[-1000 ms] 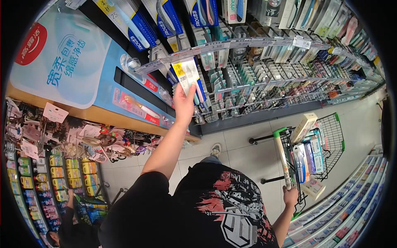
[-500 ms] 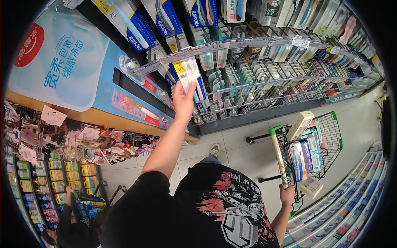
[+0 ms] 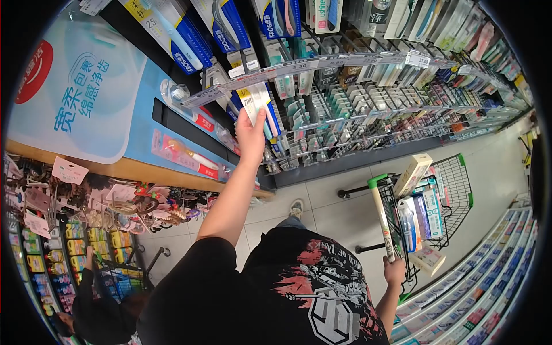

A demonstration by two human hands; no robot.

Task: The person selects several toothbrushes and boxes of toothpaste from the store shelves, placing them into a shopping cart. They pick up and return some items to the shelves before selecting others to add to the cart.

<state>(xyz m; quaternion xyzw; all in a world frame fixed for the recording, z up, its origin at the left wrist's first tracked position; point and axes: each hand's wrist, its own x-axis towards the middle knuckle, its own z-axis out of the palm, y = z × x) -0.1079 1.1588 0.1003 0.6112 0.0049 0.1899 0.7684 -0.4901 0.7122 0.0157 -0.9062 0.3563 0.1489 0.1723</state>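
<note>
My left hand (image 3: 251,135) reaches to the toothbrush shelf, its thumb and fingers closed on a toothbrush pack (image 3: 252,107) with a yellow and white card and blue edge. The pack stands tilted just below the shelf's price rail (image 3: 299,66), among similar hanging packs. Glare covers part of its front. Down at the right, my right hand (image 3: 394,270) is wrapped round the handle (image 3: 384,218) of a shopping cart (image 3: 460,187).
Boxes (image 3: 413,175) and packaged goods lie in the cart. Blue toothbrush packs (image 3: 223,26) hang above my left hand. A display panel (image 3: 86,98) and hair accessories (image 3: 123,201) are at the left. Another person (image 3: 100,307) stands lower left by a second cart (image 3: 123,276).
My left hand and the pack have shifted slightly left and down, and the pack's front has turned. A white tag on the price rail now shows. The other person's arm has moved.
</note>
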